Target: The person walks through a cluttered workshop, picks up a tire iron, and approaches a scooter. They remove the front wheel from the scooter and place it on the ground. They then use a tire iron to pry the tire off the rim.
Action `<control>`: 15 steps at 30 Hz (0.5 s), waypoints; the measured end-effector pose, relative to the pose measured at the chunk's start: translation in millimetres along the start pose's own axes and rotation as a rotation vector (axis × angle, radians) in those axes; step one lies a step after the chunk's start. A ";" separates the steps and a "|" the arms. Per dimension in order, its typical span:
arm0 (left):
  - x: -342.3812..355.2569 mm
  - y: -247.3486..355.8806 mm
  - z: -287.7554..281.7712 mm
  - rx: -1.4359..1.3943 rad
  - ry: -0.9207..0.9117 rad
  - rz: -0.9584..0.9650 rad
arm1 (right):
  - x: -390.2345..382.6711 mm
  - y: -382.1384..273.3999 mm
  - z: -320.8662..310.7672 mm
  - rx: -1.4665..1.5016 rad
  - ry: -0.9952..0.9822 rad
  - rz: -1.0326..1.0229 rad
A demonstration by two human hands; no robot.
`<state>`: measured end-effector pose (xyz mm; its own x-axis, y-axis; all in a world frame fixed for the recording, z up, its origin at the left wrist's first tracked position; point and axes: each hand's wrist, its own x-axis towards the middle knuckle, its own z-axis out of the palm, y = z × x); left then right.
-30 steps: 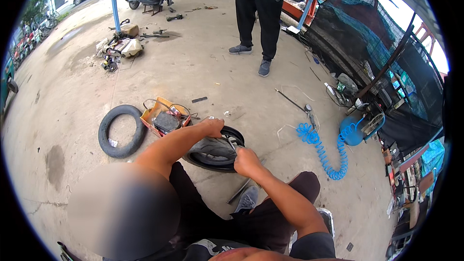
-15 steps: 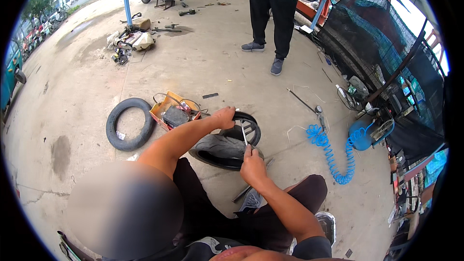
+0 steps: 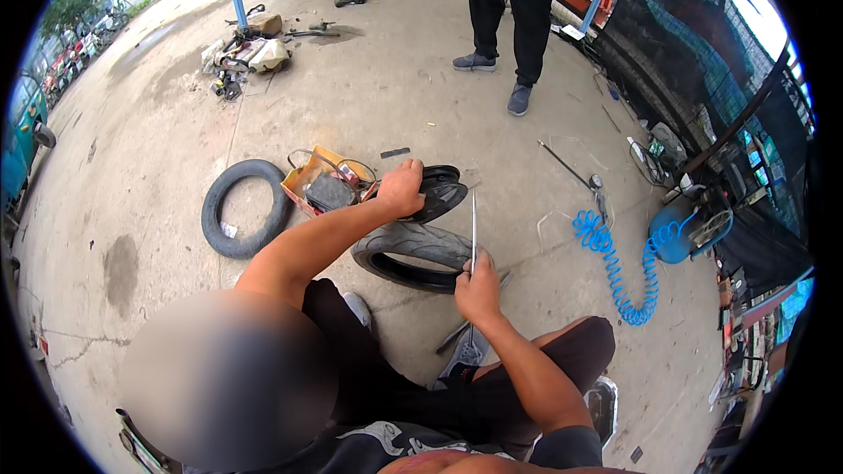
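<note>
My left hand [image 3: 402, 190] grips the edge of a black wheel rim [image 3: 445, 197], holding it tilted just beyond a loose tyre [image 3: 443, 244]. The black tyre rests on the ground before my knees, and a gap shows between much of it and the rim. In my right hand [image 3: 479, 291] is a long, slim metal tyre lever [image 3: 475, 226], pointing up and away from me. Its tip is clear of both rim and tyre, while the fist sits beside the tyre's right end.
Left of the work lie another tyre [image 3: 213, 221] and a yellow box [image 3: 296, 183] of tools. A coiled blue air hose [image 3: 622, 300] with a gauge runs to a blue tank [image 3: 671, 235] on the right. Another person [image 3: 512, 13] stands ahead. Dismantled parts [image 3: 255, 56] lie far left.
The rim has lifted off the tyre and tipped away in my left hand. My right hand has drawn the tyre lever out from the rim, to the right. The whole view has shifted slightly.
</note>
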<state>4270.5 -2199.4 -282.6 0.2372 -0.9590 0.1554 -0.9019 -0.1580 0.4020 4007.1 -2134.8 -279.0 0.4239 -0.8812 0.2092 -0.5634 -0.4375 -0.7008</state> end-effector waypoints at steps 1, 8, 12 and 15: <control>-2.9 0.0 0.6 0.002 0.002 -0.004 | -2.5 -0.1 -0.7 0.047 0.014 0.017; -12.2 -13.2 6.9 -0.013 0.079 0.031 | 4.8 6.4 16.3 0.250 0.028 0.355; -17.4 -10.4 5.6 -0.029 0.068 0.016 | -6.4 -2.1 16.8 0.734 0.030 0.534; -19.8 -9.1 2.2 -0.045 0.092 0.045 | -11.3 -12.6 11.4 0.822 0.040 0.588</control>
<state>4273.2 -2179.5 -291.4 0.2308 -0.9389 0.2554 -0.8957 -0.1025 0.4326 4017.5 -2117.3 -280.3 0.2041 -0.9291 -0.3083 -0.0059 0.3138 -0.9495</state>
